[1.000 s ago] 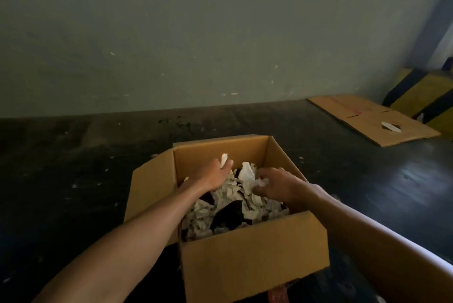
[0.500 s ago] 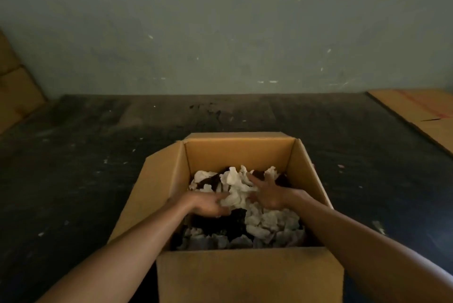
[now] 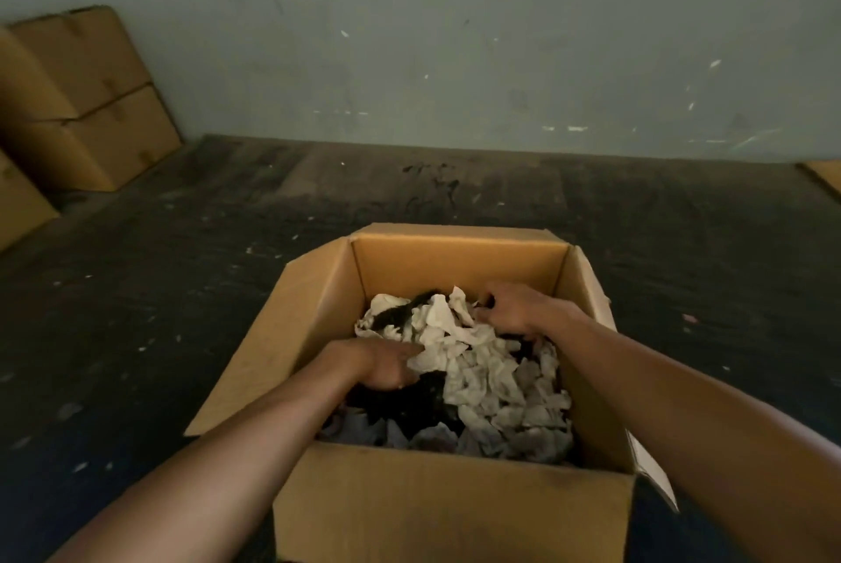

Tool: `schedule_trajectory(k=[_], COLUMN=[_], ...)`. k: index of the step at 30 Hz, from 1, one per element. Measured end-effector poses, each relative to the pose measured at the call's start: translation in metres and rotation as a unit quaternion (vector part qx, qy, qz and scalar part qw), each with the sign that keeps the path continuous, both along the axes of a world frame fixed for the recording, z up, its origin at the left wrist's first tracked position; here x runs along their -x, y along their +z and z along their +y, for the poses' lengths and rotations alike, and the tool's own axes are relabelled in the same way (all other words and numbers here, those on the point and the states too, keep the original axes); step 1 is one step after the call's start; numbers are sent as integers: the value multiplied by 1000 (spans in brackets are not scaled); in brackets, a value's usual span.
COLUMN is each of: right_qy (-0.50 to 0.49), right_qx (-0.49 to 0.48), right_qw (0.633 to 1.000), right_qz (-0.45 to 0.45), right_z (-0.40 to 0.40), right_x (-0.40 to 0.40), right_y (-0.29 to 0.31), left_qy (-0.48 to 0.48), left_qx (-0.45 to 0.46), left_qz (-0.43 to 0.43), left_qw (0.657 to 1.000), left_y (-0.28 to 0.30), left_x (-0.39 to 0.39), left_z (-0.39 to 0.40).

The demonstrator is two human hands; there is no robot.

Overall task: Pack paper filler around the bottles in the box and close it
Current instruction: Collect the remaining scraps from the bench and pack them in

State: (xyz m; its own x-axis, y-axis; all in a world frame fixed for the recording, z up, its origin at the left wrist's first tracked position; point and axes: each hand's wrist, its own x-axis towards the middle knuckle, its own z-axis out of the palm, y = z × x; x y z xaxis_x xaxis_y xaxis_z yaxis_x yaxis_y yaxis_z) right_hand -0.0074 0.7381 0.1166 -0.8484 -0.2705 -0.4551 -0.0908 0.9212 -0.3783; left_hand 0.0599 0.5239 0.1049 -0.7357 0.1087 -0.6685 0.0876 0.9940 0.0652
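The box (image 3: 455, 512) was seen standing on the dark floor (image 3: 136, 335), all four flaps raised, with crumpled paper filler (image 3: 482, 376) heaped toward its right wall and far middle. The bottles (image 3: 409, 398) could be made out only as dark shapes showing through gaps in the paper near the left wall and at the far side; their number and posture could not be told. The left hand (image 3: 382, 364) was laid on the filler near the left wall, its grip loosely curled with the fingers pressed against a wad, though whether anything was pinched could not be told. The right hand (image 3: 514, 307) was held near the far right corner, its grip half clenched over paper at the heap's edge; a firm hold could not be confirmed. The uneven fill was judged the main risk: the near-left part looked thinly covered, so bottles there might be left free to knock together once the box was shut. The mound at the right might also keep the flaps from lying flat if not pressed down. Hard pushing on the paper might tilt a hidden bottle. Stacked cartons (image 3: 86, 102) were seen by the wall at the far left, well apart.
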Motion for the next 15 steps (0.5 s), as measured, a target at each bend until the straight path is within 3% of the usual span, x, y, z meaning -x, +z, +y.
schedule_trajectory(k=[3, 5, 7, 10, 15], right_qy=[-8, 53, 107, 111, 43], right_qx=[-59, -78, -108, -109, -44], right_qw=[998, 995, 986, 987, 998], right_qz=[28, -26, -64, -46, 11], right_z=[-7, -11, -10, -9, 3], right_x=[2, -4, -11, -21, -23], right_y=[-41, -76, -97, -81, -25], left_qy=[-8, 31, 45, 46, 1], left_qx=[69, 9, -34, -50, -42], left_qz=[162, 209, 143, 36, 64], left_qw=[984, 977, 988, 997, 997], left_y=[15, 4, -15, -43, -5], left_x=[9, 13, 11, 6, 12], left_z=[7, 10, 13, 7, 3])
